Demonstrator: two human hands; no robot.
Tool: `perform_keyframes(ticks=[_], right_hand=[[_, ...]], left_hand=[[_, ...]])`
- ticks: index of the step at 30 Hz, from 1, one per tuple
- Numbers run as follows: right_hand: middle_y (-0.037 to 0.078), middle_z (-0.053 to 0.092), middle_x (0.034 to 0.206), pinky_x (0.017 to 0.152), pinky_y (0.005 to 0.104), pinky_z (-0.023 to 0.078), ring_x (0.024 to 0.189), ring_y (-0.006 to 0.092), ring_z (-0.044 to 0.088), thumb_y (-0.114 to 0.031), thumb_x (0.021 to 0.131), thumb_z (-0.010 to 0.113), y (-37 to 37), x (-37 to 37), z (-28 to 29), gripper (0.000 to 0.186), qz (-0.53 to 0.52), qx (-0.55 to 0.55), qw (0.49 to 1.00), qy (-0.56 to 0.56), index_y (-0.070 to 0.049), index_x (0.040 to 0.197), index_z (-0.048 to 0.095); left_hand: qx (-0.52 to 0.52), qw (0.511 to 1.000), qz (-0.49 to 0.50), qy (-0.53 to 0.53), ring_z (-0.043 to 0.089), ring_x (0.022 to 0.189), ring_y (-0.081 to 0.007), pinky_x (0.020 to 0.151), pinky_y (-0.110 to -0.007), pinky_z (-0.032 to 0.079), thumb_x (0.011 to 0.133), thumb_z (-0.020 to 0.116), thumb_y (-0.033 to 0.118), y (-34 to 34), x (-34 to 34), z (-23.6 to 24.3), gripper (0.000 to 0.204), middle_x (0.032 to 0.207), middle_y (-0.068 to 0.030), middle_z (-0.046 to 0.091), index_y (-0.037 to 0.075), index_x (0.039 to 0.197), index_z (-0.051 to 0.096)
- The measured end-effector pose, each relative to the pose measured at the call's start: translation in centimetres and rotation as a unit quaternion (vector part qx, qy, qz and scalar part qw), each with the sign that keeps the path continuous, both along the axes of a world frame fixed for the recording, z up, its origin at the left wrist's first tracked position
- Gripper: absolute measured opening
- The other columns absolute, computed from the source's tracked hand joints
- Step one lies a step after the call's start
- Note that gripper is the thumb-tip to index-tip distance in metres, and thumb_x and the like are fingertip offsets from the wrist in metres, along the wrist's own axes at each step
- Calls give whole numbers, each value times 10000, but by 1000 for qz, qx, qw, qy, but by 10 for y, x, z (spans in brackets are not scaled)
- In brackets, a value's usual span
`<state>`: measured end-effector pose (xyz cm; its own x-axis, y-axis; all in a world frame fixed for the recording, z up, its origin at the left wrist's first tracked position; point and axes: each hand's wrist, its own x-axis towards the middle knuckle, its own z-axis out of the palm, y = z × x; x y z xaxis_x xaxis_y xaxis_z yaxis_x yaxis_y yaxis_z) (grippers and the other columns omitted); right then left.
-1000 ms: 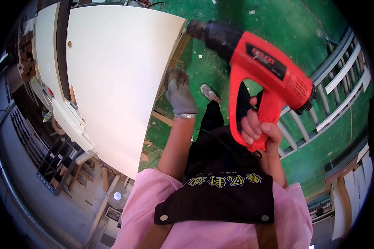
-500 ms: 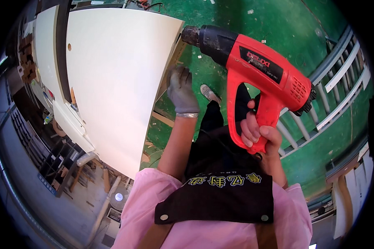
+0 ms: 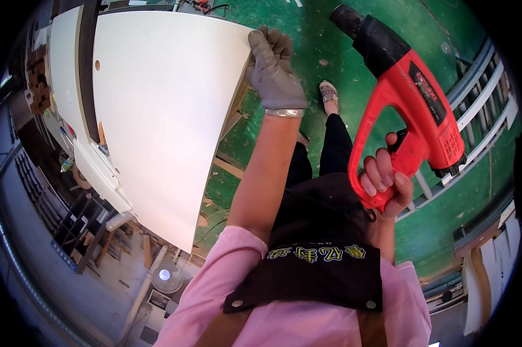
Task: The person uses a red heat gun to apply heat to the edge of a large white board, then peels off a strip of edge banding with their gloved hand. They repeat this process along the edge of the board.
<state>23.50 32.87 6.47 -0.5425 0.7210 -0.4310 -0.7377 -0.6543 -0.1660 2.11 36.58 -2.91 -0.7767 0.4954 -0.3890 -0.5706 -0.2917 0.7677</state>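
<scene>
A red and black heat gun (image 3: 421, 107) is in my bare right hand (image 3: 386, 180), its handle wrapped by my fingers. Its dark nozzle points up and to the left, away from the board. My left hand (image 3: 275, 75), in a grey glove, is at the far right corner of a large white panel (image 3: 162, 115). The gloved fingers are curled round that corner, with the thumb along the edge. Whether a thin strip lies under them is hidden.
Green floor (image 3: 307, 52) with scattered scraps lies beyond the panel. A grey metal roller rack (image 3: 486, 98) stands at the right. On the left are a dark shelf unit (image 3: 78, 231) and another white board (image 3: 67, 69). A small fan (image 3: 167, 276) stands at the lower left.
My left hand has moved up along the panel's right edge to its far corner. The heat gun has swung right, its nozzle lifting away from that corner. My legs have shifted right.
</scene>
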Motion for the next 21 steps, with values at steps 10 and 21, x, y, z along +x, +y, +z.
perform_keyframes(ticks=[10,21], right_hand=[[18,412,690,544,250,421,588,114,397,-114,830,548,4,8,-5,554,-6,3,1000,3,16,1315,314],[23,427,690,543,258,433,595,118,423,-80,820,575,5,13,-4,564,-10,-21,1000,14,9,1308,307]], left_hand=[[22,997,-1,79,536,813,-144,768,-299,457,894,607,362,-2,-1,-14,423,902,-45,560,27,1131,504],[5,995,5,97,540,818,-150,777,-309,463,924,571,256,-2,-1,-21,325,904,-50,561,1,1118,515]])
